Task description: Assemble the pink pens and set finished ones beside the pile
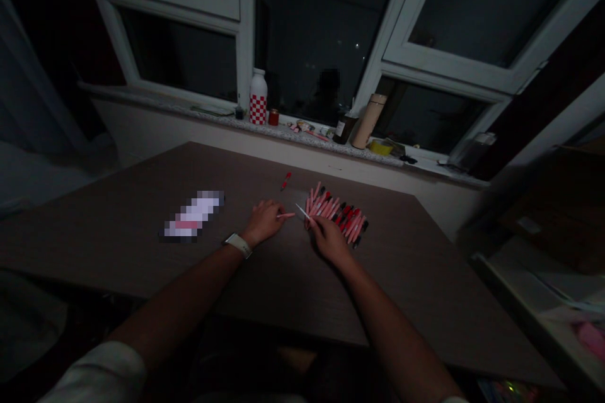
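Above the dark brown table, my left hand (263, 221), with a pale watch on its wrist, is closed on a slim pink pen piece (286, 215) that points right. My right hand (329, 236) pinches a thin white stick, which looks like a pen refill (301, 209), its tip slanting up and left toward the pink piece. The two tips are apart. Just beyond my right hand lies a pile of pens (350, 217), pink, red and black, partly covered by the hand. A single red pen (286, 181) rests alone beyond my left hand.
A phone-like object with a blurred screen (193, 215) lies on the table (293, 289) at left. Along the windowsill stand a red-checked white bottle (258, 101), a small red jar (273, 117), a dark bottle (344, 128), a leaning tan flask (369, 121) and a yellow item (380, 148).
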`<state>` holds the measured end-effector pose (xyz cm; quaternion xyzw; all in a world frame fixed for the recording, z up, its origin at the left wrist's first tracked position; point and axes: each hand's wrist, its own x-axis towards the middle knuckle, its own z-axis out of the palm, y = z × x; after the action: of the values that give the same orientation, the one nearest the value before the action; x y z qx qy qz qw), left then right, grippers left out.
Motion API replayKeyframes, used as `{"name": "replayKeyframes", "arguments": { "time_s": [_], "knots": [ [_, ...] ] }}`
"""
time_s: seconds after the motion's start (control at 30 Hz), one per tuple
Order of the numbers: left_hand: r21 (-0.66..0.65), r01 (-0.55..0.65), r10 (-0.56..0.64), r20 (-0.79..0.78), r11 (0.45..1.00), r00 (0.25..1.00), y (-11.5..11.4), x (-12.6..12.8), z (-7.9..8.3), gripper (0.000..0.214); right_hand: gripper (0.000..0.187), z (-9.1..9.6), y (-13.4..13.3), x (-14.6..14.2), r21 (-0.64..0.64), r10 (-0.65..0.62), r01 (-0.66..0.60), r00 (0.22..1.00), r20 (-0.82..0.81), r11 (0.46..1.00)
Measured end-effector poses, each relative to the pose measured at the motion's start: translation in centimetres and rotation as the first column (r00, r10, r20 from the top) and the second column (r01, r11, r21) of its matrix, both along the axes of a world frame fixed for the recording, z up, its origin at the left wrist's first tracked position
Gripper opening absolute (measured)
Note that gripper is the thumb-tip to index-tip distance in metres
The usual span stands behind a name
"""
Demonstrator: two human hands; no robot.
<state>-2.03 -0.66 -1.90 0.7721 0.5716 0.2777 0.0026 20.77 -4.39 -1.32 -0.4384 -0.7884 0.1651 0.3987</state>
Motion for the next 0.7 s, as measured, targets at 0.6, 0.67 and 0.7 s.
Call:
{"name": "replayKeyframes", "arguments": {
  "time_s": [0.6,0.67,0.7],
  "knots": [
    [0.076,0.126,-0.147,0.497,0.989,0.855,0.2,0.8,1.5,0.02,0.035,-0.2,0.2,0.3,-0.001,-0.076,0.076,0.996,0.036,0.997],
    [0.09,0.133,-0.16,0.491,0.987,0.856,0.2,0.8,1.5,0.021,0.034,-0.4,0.3,0.4,0.0,-0.097,0.097,0.995,0.037,0.995],
    [0.097,0.133,-0.164,0.488,0.986,0.857,0.2,0.8,1.5,0.021,0.034,-0.5,0.4,0.4,0.0,-0.106,0.106,0.994,0.039,0.994]
  ]
}}
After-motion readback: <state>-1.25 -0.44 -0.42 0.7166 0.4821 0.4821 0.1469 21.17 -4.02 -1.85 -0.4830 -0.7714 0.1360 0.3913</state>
